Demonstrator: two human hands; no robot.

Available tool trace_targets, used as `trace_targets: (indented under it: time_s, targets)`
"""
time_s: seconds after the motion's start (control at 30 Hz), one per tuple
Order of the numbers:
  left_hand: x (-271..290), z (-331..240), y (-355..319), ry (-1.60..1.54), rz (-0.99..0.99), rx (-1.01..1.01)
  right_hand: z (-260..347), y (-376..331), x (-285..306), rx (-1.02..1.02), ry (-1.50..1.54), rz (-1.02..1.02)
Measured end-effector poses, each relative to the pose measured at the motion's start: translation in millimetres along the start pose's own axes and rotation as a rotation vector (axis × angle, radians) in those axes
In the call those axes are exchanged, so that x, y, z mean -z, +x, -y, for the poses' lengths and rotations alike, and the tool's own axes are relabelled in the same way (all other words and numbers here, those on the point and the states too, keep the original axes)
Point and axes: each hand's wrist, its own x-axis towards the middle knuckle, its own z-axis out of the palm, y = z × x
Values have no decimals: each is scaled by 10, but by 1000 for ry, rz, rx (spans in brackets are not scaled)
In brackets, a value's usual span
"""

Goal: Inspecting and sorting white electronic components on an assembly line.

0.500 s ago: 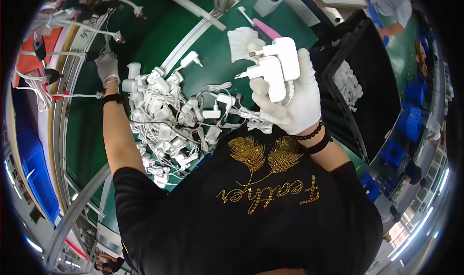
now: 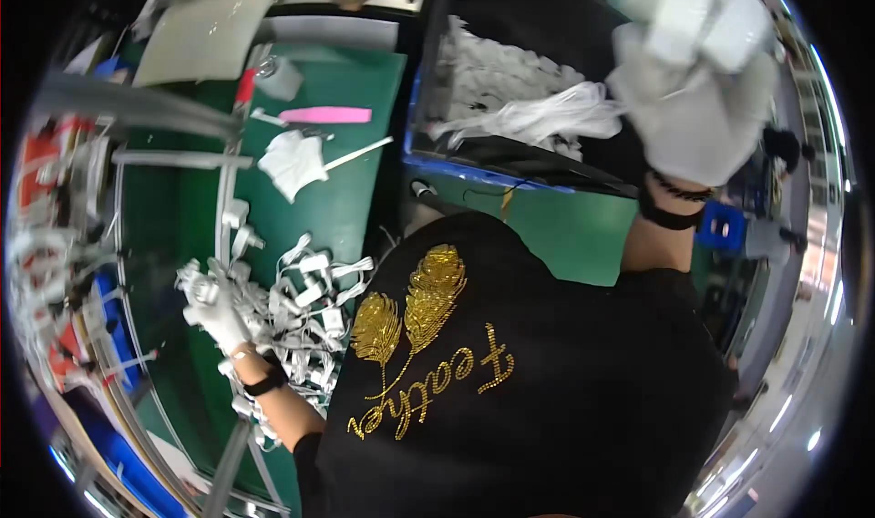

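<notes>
My right hand point(image 2: 697, 122), in a white glove, is raised at the upper right, beside the black bin. It is closed around two white power adapters point(image 2: 736, 28), blurred by motion. A white cable bundle point(image 2: 556, 117) trails from that hand across the bin opening. Low over the pile on the left, my gloved left hand point(image 2: 219, 319) has its fingers closed around a white power adapter point(image 2: 202, 290). Beside and under that hand lies a heap of white adapters with coiled cables point(image 2: 305, 336), spread on the green table.
The black bin point(image 2: 437, 161) holds many white pieces. On the green table point(image 2: 351, 185) lie a pink-handled tool point(image 2: 326, 115), a white cloth point(image 2: 293, 163) and a small metal-topped bottle point(image 2: 278, 78). Metal frame bars point(image 2: 228, 185) run along the left. A blue stool point(image 2: 722, 225) stands right.
My view has turned right. My right hand has carried the adapters from above the table to the bin's right side. My left hand has come to the heap and closed on an adapter.
</notes>
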Motion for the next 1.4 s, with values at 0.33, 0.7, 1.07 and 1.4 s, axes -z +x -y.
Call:
trace_targets:
  time_s: [0.33, 0.7, 1.07, 1.4]
  targets:
    - [-571, 280, -365, 162, 102, 130, 1956, -1164, 1393, -1, -856, -907]
    - [-10, -1338, -896, 174, -260, -82, 1516, -1997, 5034, -957, -2343, -1005]
    - [-593, -2041, -1534, 224, -764, -151, 1372, -1588, 4916, -459, -2282, -963]
    - [-662, -2394, -1762, -704, -815, -247, -1117, 817, 1757, -306, -1459, -30]
